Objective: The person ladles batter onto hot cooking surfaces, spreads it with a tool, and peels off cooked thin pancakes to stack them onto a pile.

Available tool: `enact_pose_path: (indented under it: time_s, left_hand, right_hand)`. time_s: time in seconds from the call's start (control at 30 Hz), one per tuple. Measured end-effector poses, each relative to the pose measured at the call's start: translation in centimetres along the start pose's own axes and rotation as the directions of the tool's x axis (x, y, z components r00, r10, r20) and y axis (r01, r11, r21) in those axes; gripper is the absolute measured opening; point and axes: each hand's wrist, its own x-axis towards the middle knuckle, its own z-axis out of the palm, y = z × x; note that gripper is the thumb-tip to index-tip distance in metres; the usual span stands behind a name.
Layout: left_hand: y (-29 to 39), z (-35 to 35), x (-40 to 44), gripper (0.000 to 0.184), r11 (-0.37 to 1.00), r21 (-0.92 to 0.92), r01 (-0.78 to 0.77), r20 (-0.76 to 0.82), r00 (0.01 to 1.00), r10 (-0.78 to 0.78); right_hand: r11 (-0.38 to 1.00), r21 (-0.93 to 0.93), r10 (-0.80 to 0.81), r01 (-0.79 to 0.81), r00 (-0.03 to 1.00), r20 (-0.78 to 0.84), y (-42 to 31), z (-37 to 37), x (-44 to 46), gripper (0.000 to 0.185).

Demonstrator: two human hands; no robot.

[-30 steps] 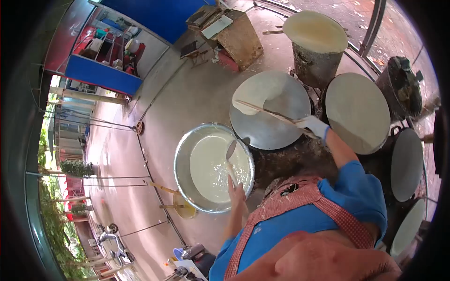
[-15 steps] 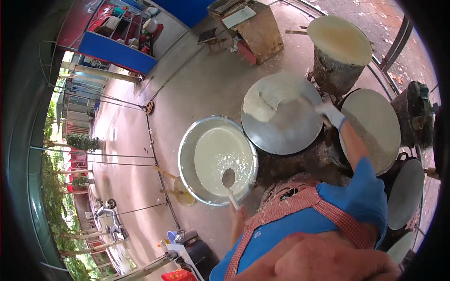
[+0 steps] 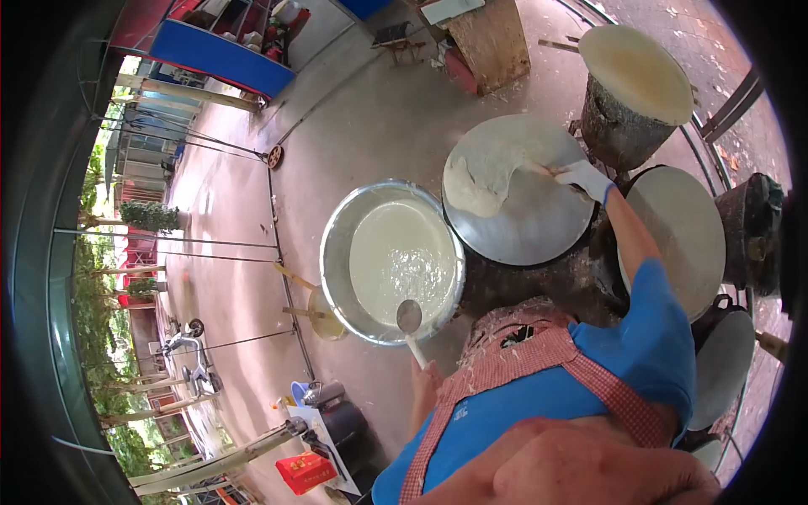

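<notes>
My left hand [image 3: 427, 380] is wrapped round the pale handle of a ladle [image 3: 409, 316], whose round bowl is over the near part of a big metal basin [image 3: 330, 286]. Pale, runny batter [image 3: 391, 252] fills much of the basin. In a white glove, my right hand [image 3: 587, 179] is closed on a thin brown batter spreader [image 3: 539, 169], partly hidden by the fingers. The spreader reaches over a round griddle [image 3: 539, 236]. On the griddle's far and left parts lies a curved layer of batter [image 3: 478, 192]; bare metal shows nearer me.
Right of the griddle is a second round griddle [image 3: 673, 236] with a pale surface. Beyond stands a drum stove [image 3: 627, 126] topped by a browned, pale disc [image 3: 635, 71]. A yellow container [image 3: 324, 316] sits left of the basin. A wooden box [image 3: 492, 46] stands at the back.
My gloved right hand has swept across the griddle, and the batter layer now curves further along its far side. The left hand keeps the ladle over the basin. The view has shifted slightly.
</notes>
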Motion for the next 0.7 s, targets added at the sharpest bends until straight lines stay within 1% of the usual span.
enact_pose_path:
  time_s: [0.03,0.07,0.1,0.13,0.17,0.2,0.23,0.27,0.3,0.37,0.43,0.47,0.5,0.53,0.57,0.6,0.67,0.7]
  left_hand:
    - [-0.3,-0.1,-0.1,0.056,0.998,-0.054,0.027,0.013,1.000,-0.027]
    - [-0.2,-0.6,-0.2,0.054,0.993,-0.108,0.051,0.023,0.999,-0.049]
    - [0.2,-0.6,-0.2,0.054,0.993,-0.108,0.048,0.012,0.999,-0.047]
    - [0.2,-0.2,-0.3,0.052,0.991,-0.127,0.028,-0.007,1.000,-0.030]
    - [-0.1,0.2,-0.6,0.050,0.988,-0.153,0.011,-0.025,1.000,-0.015]
    - [-0.6,0.1,-0.6,0.050,0.985,-0.174,0.009,-0.029,0.999,-0.014]
    - [-1.0,-0.3,-0.3,0.049,0.983,-0.181,0.021,-0.053,0.998,-0.031]
    - [-1.0,-0.1,-0.3,0.048,0.982,-0.184,0.034,-0.078,0.996,-0.049]
    - [-1.1,0.1,-0.4,0.048,0.982,-0.189,0.030,-0.081,0.996,-0.046]
    - [-0.4,-0.1,-1.5,0.048,0.992,-0.107,0.073,-0.089,0.993,-0.083]
    - [-1.7,-0.9,-0.8,0.049,0.993,-0.087,0.085,-0.092,0.991,-0.093]
    - [-1.9,-1.2,-1.0,0.050,0.993,-0.081,0.085,-0.102,0.990,-0.093]
    - [-2.2,-1.7,-1.5,0.050,0.993,-0.067,0.097,-0.121,0.987,-0.105]
    - [-2.1,-1.2,-1.5,0.051,0.989,-0.123,0.088,-0.122,0.987,-0.103]
    - [-2.2,-0.8,-1.3,0.052,0.979,-0.188,0.079,-0.120,0.987,-0.103]
    - [-2.4,-0.8,-1.7,0.052,0.975,-0.203,0.092,-0.135,0.983,-0.120]
    - [-2.5,-0.5,-1.4,0.053,0.986,-0.125,0.112,-0.145,0.981,-0.130]
    - [-2.9,-0.3,-1.2,0.053,0.983,-0.144,0.113,-0.143,0.981,-0.133]
  right_hand:
    - [1.000,0.013,0.012,-0.012,1.000,0.007,-0.7,0.9,-1.0,0.020]
    - [0.996,-0.076,0.064,-0.054,0.989,0.135,-2.3,1.5,-2.8,0.021]
    - [0.981,-0.179,0.115,-0.070,0.960,0.256,-3.6,1.8,-4.0,0.021]
    - [0.980,-0.185,0.117,-0.069,0.957,0.266,-3.4,1.7,-5.4,0.021]
    - [0.952,-0.184,0.292,-0.243,0.903,0.315,-2.7,0.9,-7.1,0.021]
    - [0.892,-0.198,0.451,-0.406,0.818,0.357,-2.4,-0.2,-7.7,0.021]
    - [0.893,-0.216,0.448,-0.394,0.820,0.357,-2.4,-1.1,-7.0,0.021]
    - [0.936,-0.209,0.335,-0.282,0.894,0.297,-1.9,-1.6,-6.1,0.020]
    - [0.965,-0.199,0.215,-0.169,0.948,0.236,-0.7,-1.8,-5.4,0.019]
    - [0.935,-0.355,0.050,0.011,0.985,0.162,5.5,-3.3,3.4,0.015]
    - [0.972,-0.217,0.125,-0.094,0.983,0.133,-6.0,1.7,-1.0,0.016]
    - [0.973,-0.205,0.138,-0.108,0.981,0.138,-4.3,1.1,-0.5,0.016]
    - [0.970,-0.243,0.065,0.007,0.955,0.289,-1.6,0.2,0.4,0.016]
    - [0.953,-0.267,-0.008,0.139,0.899,0.439,0.2,-0.2,1.2,0.016]
    - [0.950,-0.308,0.108,0.054,0.868,0.484,-1.2,-1.3,-0.9,0.014]
    - [0.932,-0.361,0.231,-0.032,0.820,0.523,-2.9,-2.5,-4.1,0.012]
    - [0.912,-0.280,0.391,-0.301,0.845,0.365,-2.0,-4.5,-7.1,0.012]
    - [0.908,-0.298,0.394,-0.295,0.844,0.365,-2.1,-5.1,-6.2,0.012]
